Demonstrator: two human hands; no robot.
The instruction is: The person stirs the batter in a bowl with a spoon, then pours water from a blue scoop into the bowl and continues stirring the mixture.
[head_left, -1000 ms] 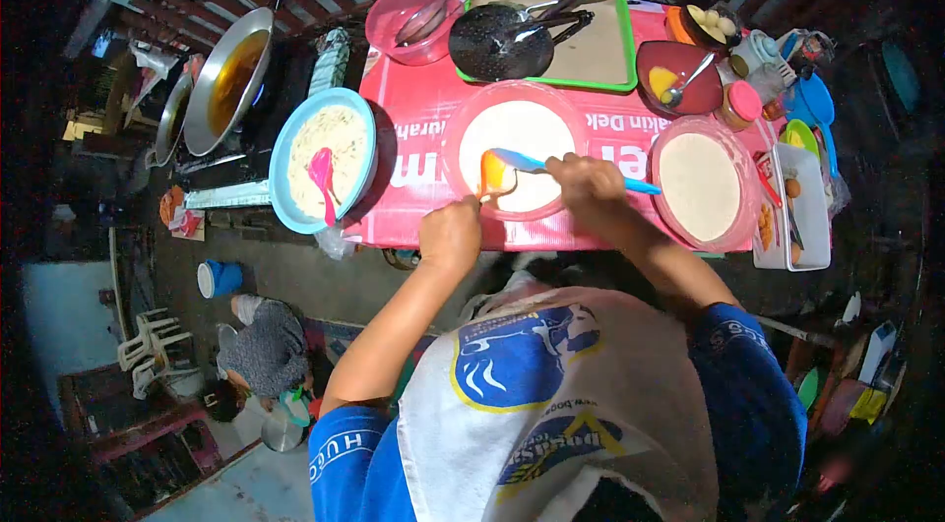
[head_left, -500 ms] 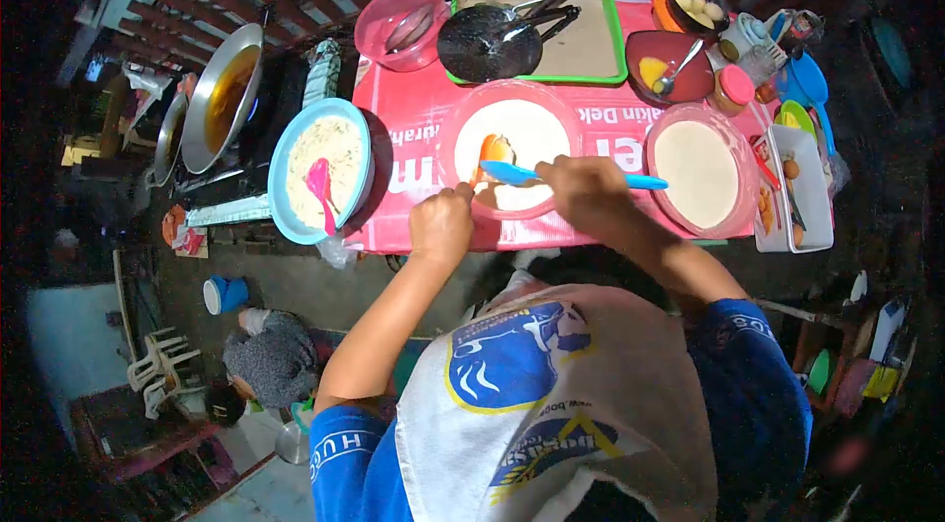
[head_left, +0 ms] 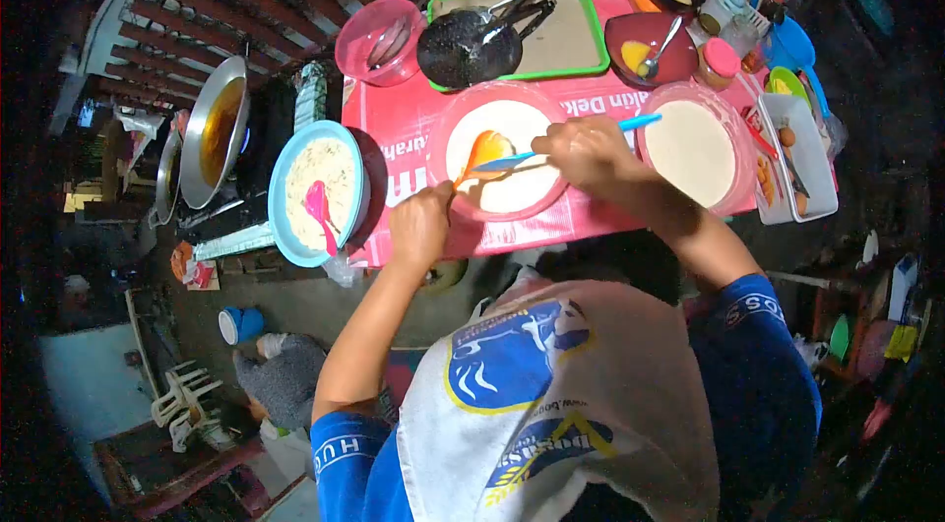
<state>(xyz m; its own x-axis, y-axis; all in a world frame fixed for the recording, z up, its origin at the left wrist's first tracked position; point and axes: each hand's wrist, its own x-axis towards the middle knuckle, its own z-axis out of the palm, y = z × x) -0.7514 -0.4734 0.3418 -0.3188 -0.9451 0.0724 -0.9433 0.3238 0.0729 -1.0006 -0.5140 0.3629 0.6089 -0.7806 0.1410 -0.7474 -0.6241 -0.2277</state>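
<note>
In the middle stands a pink basin [head_left: 445, 133] of pale, creamy liquid. My left hand [head_left: 420, 224] is closed at its near left rim on the handle of an orange ladle [head_left: 489, 145], whose bowl is over the liquid. My right hand [head_left: 588, 156], above the basin's right side, grips a blue spatula [head_left: 510, 163]. The spatula's head meets the ladle near the base of its bowl; its handle end sticks out to the right. Whether the ladle holds anything is hard to make out.
A second pink basin [head_left: 742, 150] of pale liquid stands right, beside a white tray [head_left: 813, 178]. At left are a light-blue basin [head_left: 365, 173] with a pink spoon and a wok [head_left: 236, 94] of oil. Behind lie a green-rimmed tray [head_left: 602, 40] and a black pan [head_left: 463, 50]. A person crouches lower left.
The ladle's bowl has turned and shows more orange. The spatula has slid down along it, and its handle end has risen. My left hand has shifted left; the whole view has tilted slightly.
</note>
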